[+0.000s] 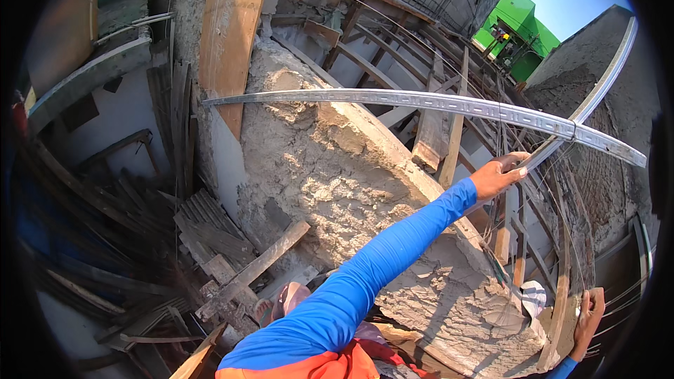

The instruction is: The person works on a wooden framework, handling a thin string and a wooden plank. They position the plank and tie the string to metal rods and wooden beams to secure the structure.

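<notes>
My left hand [498,174], its arm in a blue sleeve reaching across the rough mortar wall top, is closed around a galvanized metal channel [602,88] that slants up to the right. A second, slotted metal channel [407,99] crosses it and stretches left to a wooden board [233,28]. Where the two cross, a thin dark wire tie [574,130] goes around them. At the lower right my right hand [589,319] is closed beside an upright plank [559,295] and some thin wires. What its fingers hold I cannot make out.
Under my arm runs the crumbly mortar wall top [337,161]. Wooden beams [379,63] fill the gap beyond it. Down to the left lie loose planks [260,263] over a deep drop. A grey plastered wall [597,63] and a green building [516,28] stand at upper right.
</notes>
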Available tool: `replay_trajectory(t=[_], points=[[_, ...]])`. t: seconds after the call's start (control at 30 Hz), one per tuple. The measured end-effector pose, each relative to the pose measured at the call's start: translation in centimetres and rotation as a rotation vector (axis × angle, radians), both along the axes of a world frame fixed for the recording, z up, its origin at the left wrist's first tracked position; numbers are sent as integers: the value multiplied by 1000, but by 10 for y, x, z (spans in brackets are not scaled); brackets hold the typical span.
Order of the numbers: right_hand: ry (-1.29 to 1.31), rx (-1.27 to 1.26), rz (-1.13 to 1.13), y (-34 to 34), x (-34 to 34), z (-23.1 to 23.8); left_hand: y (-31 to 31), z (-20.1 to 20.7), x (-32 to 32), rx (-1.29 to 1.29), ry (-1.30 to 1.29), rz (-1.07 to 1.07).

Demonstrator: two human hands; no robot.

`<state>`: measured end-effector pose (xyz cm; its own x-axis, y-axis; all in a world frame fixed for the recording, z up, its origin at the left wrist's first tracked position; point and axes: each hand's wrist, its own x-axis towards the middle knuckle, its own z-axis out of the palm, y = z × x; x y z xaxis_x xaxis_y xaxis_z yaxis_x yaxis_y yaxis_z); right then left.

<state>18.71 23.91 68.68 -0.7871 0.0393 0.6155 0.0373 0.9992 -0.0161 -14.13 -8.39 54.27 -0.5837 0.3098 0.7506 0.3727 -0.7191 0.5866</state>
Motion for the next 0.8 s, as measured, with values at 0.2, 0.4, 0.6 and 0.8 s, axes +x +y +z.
replay_trajectory(t=[0.2, 0.4, 0.6, 0.8], points=[[-431, 51, -96, -12, 60, 29, -8, 6, 20, -37, -74, 32], [-436, -443, 583, -80, 43, -6, -17, 13, 29, -91, -114, 111], [-779, -682, 889, -178, 12, 7, 13, 4, 65, -55, -106, 1098], [-807, -771, 1204, -263, -28, 7, 17, 22, 99, -143, 147, 1222]])
